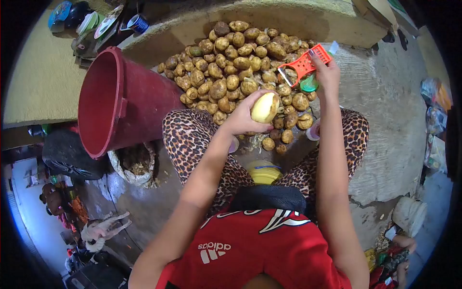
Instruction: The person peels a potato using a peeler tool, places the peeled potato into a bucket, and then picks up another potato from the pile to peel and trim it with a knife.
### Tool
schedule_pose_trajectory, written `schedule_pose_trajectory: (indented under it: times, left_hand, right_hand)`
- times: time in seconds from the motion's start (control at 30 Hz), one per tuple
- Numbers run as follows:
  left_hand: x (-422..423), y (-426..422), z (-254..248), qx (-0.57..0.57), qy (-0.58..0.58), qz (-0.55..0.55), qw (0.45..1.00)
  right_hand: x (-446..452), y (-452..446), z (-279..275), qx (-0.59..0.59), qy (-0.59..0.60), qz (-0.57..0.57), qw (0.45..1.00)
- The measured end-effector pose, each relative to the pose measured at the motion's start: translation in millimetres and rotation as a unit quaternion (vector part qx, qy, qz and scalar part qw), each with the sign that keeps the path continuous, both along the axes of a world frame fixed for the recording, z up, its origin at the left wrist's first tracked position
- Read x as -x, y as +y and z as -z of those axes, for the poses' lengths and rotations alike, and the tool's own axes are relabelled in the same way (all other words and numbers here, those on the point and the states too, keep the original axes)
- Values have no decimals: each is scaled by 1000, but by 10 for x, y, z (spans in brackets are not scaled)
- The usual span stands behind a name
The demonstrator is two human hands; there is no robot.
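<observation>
My left hand (246,115) is closed around a partly peeled potato (264,108), whose pale flesh faces up with a strip of brown skin along its right side. In my right hand (326,72) is an orange peeler (304,66) with a metal blade at its lower left end, held to the right of the potato and apart from it. Beneath and beyond both hands lies a big heap of unpeeled potatoes (219,72). A green object (309,84) sits just below the peeler; its kind is unclear.
A large red bucket (144,96) lies tilted at left, its mouth facing left. Near it stands a white sack (132,166) with scraps inside. A yellow container (263,173) is between my legs. A low wall (308,21) runs behind the heap. A dog (102,231) lies at lower left.
</observation>
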State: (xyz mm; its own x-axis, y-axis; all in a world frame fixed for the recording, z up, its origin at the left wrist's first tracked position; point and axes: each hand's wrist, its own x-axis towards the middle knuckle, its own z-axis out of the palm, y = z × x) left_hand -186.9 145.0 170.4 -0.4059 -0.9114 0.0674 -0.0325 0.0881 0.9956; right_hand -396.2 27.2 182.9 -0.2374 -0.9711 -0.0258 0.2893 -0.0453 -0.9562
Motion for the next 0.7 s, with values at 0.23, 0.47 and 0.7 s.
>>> schedule_pose_trajectory:
  times: [0.23, 0.47, 0.7]
  left_hand:
    - [30, -40, 87, -129, 169, -25, 977]
    - [45, -54, 223, -185, 173, -40, 967]
    - [52, -12, 99, -188, 124, 4, 974]
  right_hand:
    - [-62, 183, -235, -23, -104, -90, 990]
    - [-381, 505, -317, -7, -3, -215, 977]
    - [-372, 474, -252, 68, 138, -244, 957]
